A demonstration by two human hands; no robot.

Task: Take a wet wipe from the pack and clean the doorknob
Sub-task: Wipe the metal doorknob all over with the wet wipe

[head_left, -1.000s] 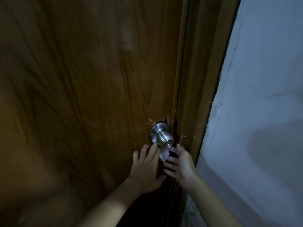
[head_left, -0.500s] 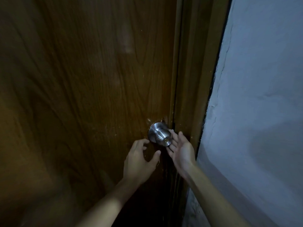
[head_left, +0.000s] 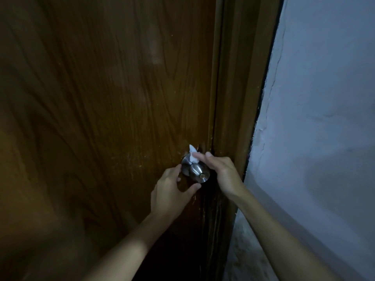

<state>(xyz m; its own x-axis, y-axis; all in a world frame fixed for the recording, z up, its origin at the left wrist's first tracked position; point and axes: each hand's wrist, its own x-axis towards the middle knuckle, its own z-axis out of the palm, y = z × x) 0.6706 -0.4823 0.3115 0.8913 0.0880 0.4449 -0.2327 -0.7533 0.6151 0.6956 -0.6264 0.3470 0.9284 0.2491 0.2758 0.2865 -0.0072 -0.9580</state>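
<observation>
A round steel doorknob [head_left: 197,173] sticks out of a brown wooden door [head_left: 105,110], near the door's right edge. A small white wet wipe [head_left: 192,155] lies crumpled on top of the knob's neck. My right hand [head_left: 220,171] reaches over the knob from the right, its fingertips pinching the wipe against the metal. My left hand [head_left: 172,189] cups the knob from the lower left, fingers apart, thumb under the knob and fingertips at its base plate. The wipe pack is not in view.
A brown door frame [head_left: 235,110] runs down just right of the knob. Beyond it stands a rough white wall [head_left: 320,128]. The scene is dim.
My right hand has risen from beside the knob to above it, and the wipe now shows on top of the knob. My left hand has moved closer under the knob.
</observation>
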